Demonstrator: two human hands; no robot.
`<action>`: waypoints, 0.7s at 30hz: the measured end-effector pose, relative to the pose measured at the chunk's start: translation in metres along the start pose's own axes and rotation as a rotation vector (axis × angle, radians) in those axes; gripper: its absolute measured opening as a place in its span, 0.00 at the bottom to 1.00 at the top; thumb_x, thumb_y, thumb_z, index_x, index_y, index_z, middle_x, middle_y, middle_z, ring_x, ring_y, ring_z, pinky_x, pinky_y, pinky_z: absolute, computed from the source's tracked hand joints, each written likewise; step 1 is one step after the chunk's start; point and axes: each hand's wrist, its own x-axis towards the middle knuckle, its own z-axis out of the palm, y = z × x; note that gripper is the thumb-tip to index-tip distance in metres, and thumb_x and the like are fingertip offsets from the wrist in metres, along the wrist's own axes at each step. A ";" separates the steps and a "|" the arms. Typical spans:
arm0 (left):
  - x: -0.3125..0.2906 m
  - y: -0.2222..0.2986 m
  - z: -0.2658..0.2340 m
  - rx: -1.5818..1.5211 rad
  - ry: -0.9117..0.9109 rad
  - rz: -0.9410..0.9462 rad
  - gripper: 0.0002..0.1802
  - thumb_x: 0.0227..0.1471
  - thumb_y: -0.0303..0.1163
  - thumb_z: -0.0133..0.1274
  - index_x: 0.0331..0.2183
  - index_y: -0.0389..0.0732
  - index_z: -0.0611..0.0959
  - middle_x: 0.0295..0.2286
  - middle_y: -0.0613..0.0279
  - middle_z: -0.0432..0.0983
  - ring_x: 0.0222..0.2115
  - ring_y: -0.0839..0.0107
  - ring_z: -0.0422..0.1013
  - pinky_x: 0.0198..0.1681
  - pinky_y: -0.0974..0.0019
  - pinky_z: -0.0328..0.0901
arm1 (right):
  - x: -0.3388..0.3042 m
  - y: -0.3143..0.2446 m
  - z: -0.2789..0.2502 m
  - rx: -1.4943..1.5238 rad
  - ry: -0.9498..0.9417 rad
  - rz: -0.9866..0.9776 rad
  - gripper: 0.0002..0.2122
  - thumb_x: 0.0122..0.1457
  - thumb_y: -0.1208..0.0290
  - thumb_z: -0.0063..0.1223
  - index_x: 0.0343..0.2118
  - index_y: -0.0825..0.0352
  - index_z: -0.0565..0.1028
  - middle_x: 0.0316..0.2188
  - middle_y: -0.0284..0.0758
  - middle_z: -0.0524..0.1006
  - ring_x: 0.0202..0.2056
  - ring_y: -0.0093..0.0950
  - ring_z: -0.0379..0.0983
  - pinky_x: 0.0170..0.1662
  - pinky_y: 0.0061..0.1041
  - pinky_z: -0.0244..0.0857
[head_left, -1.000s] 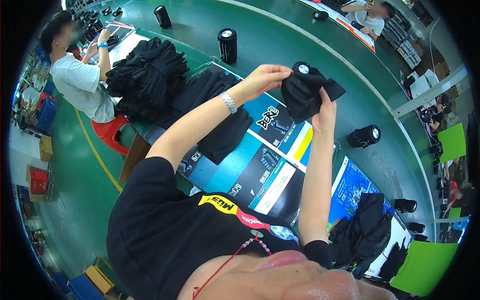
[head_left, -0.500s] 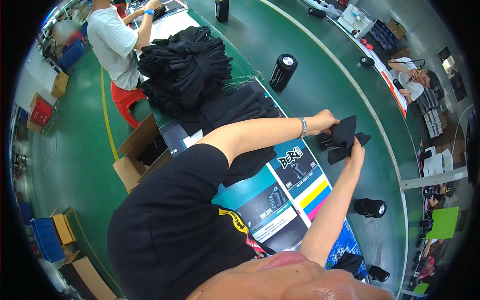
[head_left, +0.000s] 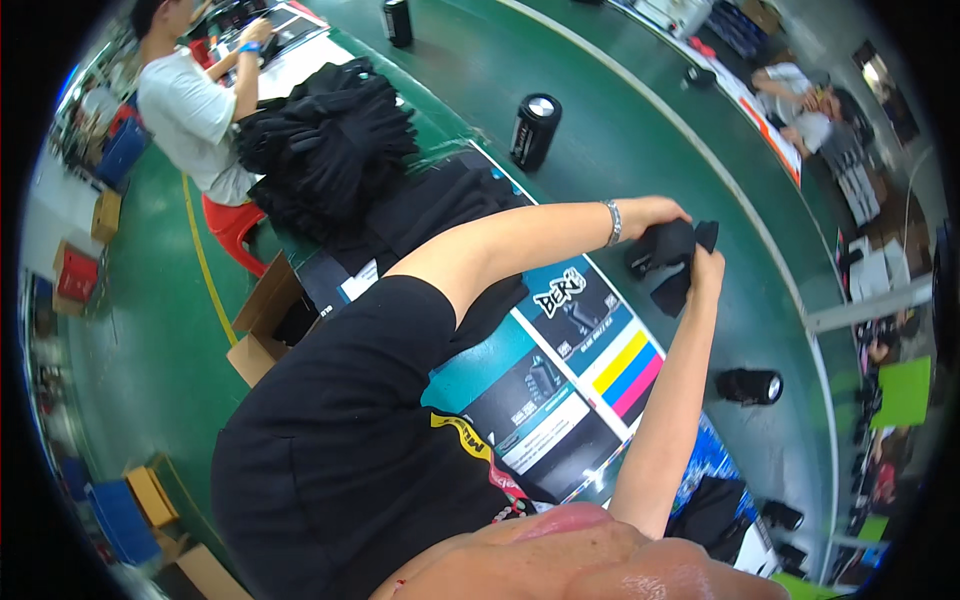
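Note:
Over the green surface, both my hands are on a piece of black cloth that looks like a fabric pouch (head_left: 671, 288). My left hand (head_left: 650, 214), with a metal bracelet at the wrist, pinches its far left edge. On the near right side, the fingers of my right hand (head_left: 708, 268) are closed on the cloth. A dark rounded shape shows beside the cloth under my left hand; whether it is inside the pouch cannot be made out. Nearby stand a black cylinder with a silver end (head_left: 536, 130) and, lying on its side, another black cylinder (head_left: 750, 386).
A heap of black cloth pouches (head_left: 335, 140) lies at the left on printed sheets (head_left: 560, 375). More black cloth (head_left: 708, 510) is at the near right. A co-worker (head_left: 195, 110) sits on a red stool (head_left: 232, 228). An open carton (head_left: 262, 345) stands beside the table.
The view has shifted somewhat. The cloth has changed from spread flat between my hands to bunched and rounded, and my left hand has tilted over its top.

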 end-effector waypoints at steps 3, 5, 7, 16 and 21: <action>0.012 -0.014 -0.013 -0.185 -0.042 0.031 0.10 0.53 0.34 0.49 0.30 0.38 0.79 0.28 0.61 0.78 0.26 0.71 0.74 0.33 0.66 0.70 | -0.006 0.006 -0.001 0.163 -0.082 0.036 0.18 0.47 0.65 0.57 0.33 0.78 0.77 0.28 0.40 0.78 0.29 0.29 0.74 0.34 0.29 0.66; 0.003 -0.015 -0.004 -0.108 0.085 0.065 0.10 0.53 0.34 0.49 0.28 0.38 0.79 0.27 0.61 0.78 0.25 0.71 0.75 0.31 0.68 0.69 | -0.014 0.007 -0.003 0.093 -0.033 0.024 0.18 0.48 0.64 0.54 0.33 0.78 0.76 0.27 0.42 0.78 0.30 0.31 0.75 0.34 0.31 0.66; 0.011 -0.029 0.003 0.011 0.138 0.268 0.11 0.53 0.35 0.49 0.27 0.38 0.80 0.25 0.64 0.77 0.21 0.74 0.71 0.25 0.72 0.65 | -0.012 0.020 -0.010 -0.071 0.048 -0.028 0.17 0.48 0.65 0.51 0.33 0.77 0.76 0.26 0.49 0.78 0.32 0.38 0.77 0.35 0.34 0.66; 0.129 -0.111 -0.116 0.427 0.250 0.529 0.14 0.51 0.35 0.44 0.30 0.41 0.83 0.49 0.59 0.69 0.53 0.67 0.61 0.58 0.56 0.49 | -0.014 0.038 0.001 -0.465 -0.011 -0.070 0.15 0.46 0.66 0.51 0.34 0.70 0.78 0.34 0.51 0.77 0.42 0.47 0.73 0.46 0.39 0.65; 0.151 -0.135 -0.090 0.399 0.134 0.806 0.11 0.49 0.32 0.48 0.30 0.41 0.84 0.49 0.61 0.70 0.53 0.65 0.62 0.59 0.56 0.47 | -0.007 0.063 -0.023 -0.533 -0.030 0.054 0.14 0.49 0.64 0.52 0.37 0.64 0.79 0.38 0.47 0.77 0.44 0.45 0.72 0.47 0.38 0.65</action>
